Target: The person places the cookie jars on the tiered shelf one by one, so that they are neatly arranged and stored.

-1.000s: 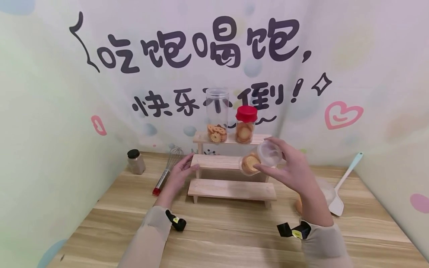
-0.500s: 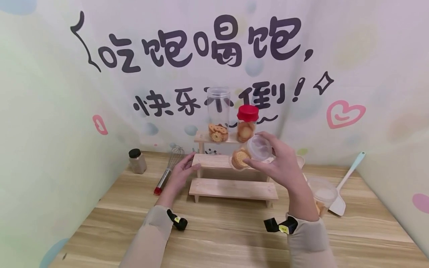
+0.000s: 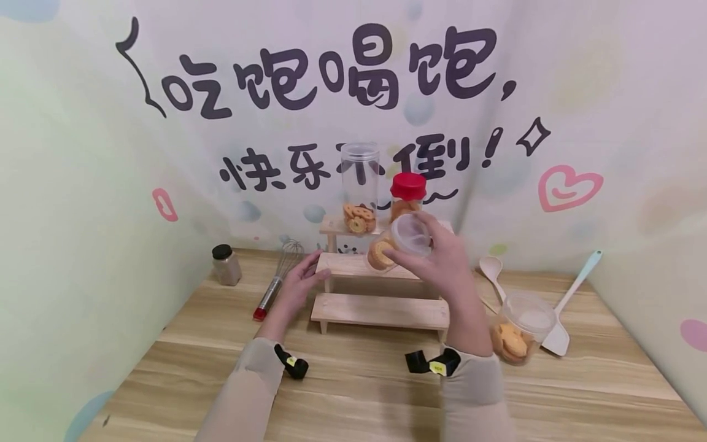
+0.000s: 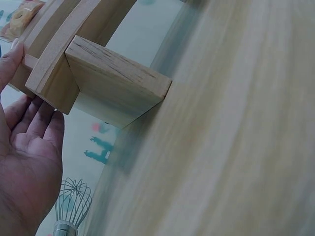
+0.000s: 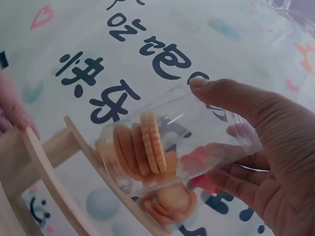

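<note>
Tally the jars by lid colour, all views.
Red: 1, the red-lidded jar
Black: 1, the black-lidded jar
No coloured lid: 3, the tall jar, the held jar and the wide jar
Total: 5

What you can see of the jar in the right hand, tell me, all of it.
The jar is a clear cylinder, apparently plastic, ridged near its mouth. Round biscuits, at least one with a scalloped edge, sit toward its base. It is tilted well over, base to the left in the head view, gripped by the right hand. It appears over the middle tier of the wooden stand; whether it touches that, or is capped, I cannot tell.
</note>
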Tool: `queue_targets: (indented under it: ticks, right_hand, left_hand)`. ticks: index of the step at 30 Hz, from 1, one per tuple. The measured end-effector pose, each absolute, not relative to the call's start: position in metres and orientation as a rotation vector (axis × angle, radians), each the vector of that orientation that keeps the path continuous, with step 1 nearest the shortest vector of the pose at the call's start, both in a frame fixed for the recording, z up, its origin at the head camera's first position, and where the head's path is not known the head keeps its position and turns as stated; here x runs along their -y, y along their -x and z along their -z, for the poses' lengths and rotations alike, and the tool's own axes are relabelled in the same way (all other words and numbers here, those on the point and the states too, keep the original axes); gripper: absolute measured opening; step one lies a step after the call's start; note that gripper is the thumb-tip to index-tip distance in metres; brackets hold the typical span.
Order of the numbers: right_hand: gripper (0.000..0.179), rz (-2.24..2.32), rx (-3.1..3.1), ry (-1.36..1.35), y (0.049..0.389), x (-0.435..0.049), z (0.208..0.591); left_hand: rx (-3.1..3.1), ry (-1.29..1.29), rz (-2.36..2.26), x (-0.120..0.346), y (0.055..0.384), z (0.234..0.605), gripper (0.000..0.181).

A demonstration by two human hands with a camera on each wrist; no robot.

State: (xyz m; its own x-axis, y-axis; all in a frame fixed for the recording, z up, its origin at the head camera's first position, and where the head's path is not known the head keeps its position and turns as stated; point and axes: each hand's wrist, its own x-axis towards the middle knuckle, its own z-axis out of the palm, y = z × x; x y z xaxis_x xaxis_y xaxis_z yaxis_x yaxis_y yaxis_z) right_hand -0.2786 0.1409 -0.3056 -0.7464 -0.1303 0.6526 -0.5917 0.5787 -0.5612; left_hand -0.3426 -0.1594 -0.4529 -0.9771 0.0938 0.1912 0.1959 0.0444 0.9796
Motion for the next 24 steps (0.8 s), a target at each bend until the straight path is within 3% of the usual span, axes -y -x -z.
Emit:
queue_targets:
  ticks: [9, 24]
  right_hand:
    - [0.069, -1.192, 2.271, -0.577, 0.291, -0.118, 0.315]
    - [0.078, -1.239, 2.406, -0.549, 0.305, -0.115, 0.334]
  left_hand:
    - [2.183, 0.337, 2.103, 0.157, 0.343, 0.451, 0.068]
    - [2.17, 0.339, 2.106, 0.16, 0.344, 0.454, 0.069]
